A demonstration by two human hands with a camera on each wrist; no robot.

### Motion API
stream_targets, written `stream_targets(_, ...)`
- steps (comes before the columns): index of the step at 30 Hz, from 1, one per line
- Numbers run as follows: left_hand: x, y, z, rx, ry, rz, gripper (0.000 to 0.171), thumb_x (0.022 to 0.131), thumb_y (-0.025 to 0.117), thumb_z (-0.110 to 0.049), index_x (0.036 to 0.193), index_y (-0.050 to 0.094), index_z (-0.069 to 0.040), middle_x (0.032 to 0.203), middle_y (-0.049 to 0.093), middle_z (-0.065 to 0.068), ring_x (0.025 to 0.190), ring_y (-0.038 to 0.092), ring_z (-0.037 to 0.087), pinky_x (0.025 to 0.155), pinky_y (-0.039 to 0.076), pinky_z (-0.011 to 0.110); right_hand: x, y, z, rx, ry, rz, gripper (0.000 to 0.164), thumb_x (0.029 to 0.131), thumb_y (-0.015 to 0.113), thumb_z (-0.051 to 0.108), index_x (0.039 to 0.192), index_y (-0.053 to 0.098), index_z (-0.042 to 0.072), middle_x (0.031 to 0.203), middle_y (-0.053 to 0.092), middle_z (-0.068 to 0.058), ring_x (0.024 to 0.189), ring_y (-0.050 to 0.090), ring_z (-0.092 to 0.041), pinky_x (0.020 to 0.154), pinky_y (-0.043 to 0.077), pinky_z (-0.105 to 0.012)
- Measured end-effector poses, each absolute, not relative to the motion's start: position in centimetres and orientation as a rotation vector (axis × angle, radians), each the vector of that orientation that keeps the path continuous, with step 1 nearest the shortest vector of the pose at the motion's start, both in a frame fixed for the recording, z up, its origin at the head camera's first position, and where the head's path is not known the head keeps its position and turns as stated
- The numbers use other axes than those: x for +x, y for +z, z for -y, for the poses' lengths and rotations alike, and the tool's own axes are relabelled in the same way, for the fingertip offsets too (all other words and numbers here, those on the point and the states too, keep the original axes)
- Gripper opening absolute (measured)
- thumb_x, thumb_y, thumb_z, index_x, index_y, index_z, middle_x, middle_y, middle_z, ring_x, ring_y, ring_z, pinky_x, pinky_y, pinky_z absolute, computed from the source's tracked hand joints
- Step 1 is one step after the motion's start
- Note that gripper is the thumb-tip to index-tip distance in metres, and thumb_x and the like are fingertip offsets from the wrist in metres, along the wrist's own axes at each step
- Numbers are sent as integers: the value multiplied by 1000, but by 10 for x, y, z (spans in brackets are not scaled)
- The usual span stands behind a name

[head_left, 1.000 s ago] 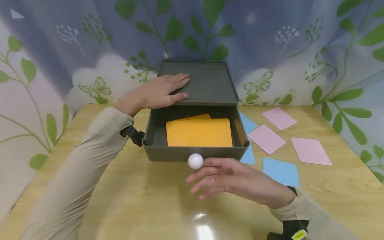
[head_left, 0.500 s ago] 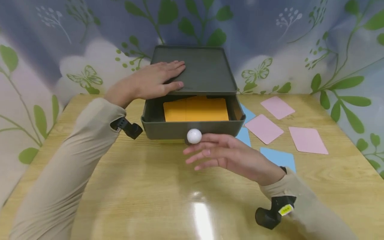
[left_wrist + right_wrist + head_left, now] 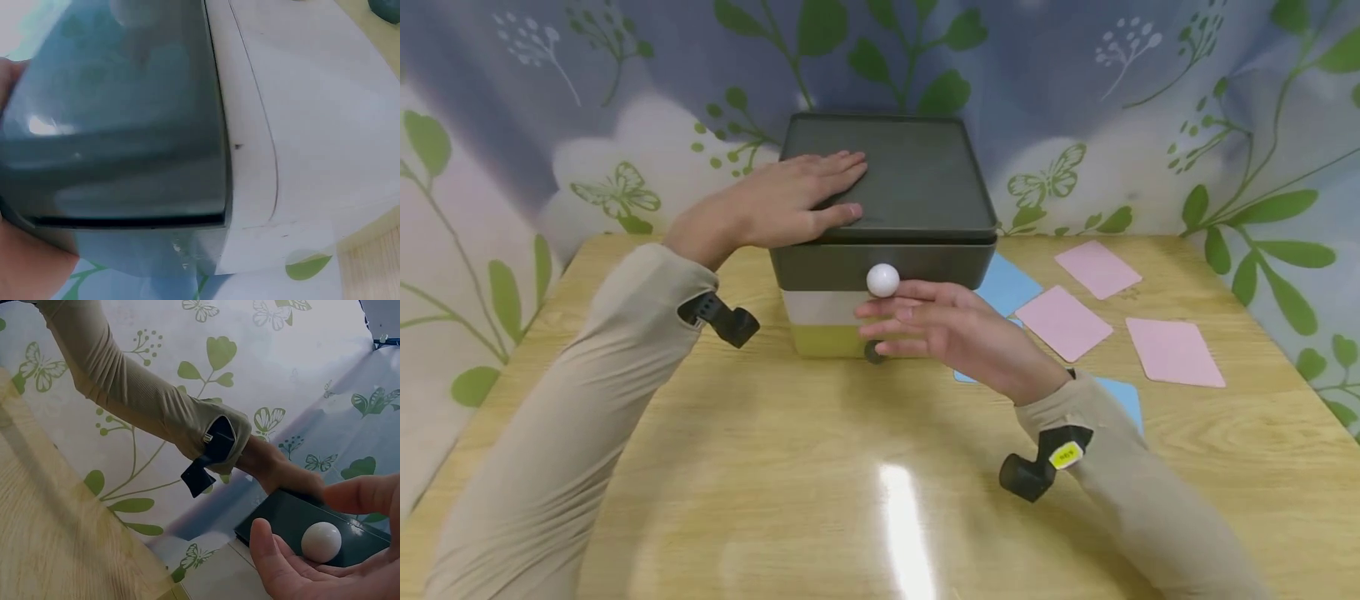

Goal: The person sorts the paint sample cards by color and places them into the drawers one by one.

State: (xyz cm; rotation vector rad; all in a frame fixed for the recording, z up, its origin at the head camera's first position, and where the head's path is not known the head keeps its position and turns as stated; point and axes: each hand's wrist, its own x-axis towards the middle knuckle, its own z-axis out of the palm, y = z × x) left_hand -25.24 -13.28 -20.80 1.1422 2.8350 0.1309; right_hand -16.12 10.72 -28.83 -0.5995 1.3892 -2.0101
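Note:
A small drawer box stands against the back curtain, its dark grey drawer (image 3: 820,267) level with the rest of the front. On its flat dark top (image 3: 910,179), my left hand (image 3: 775,200) rests palm down, fingers extended. A round white knob (image 3: 883,280) sits on the drawer front. My right hand (image 3: 958,333) is beside and below this knob, fingers loosely extended, the index finger at the drawer front; whether it touches the knob I cannot tell. In the right wrist view the white knob (image 3: 321,542) shows between thumb and fingers, not gripped.
Below the drawer are a white tier (image 3: 823,308) and a yellow tier (image 3: 823,340) with a dark knob (image 3: 874,352). Pink cards (image 3: 1063,322) and blue cards (image 3: 1006,283) lie on the wooden table (image 3: 737,467) to the right.
The drawer with yellow cards inside has slid back into the box, hiding the cards. My right hand has moved forward with it. My left hand has stayed on the top.

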Motion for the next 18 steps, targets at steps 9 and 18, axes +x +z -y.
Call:
stream_targets(9,-253,-211,132,1151,162,-2854,66,104,30,-43,154,16,-3,161,10,11,147,9,27,119,9,41,-172,-300,-106,-642,-2087,-1265,54,97,58,17,140,39,-10,135,55,-13,123,53,-28,97,46,-37)
stream_targets(18,-252,-210,134,1146,158,-2865,66,104,32,-43,154,17,-4,161,11,10,147,10,26,119,10,40,-167,-335,-98,-379,-2081,-1052,24,102,45,11,115,64,3,106,68,-6,97,64,-18,89,50,-29)
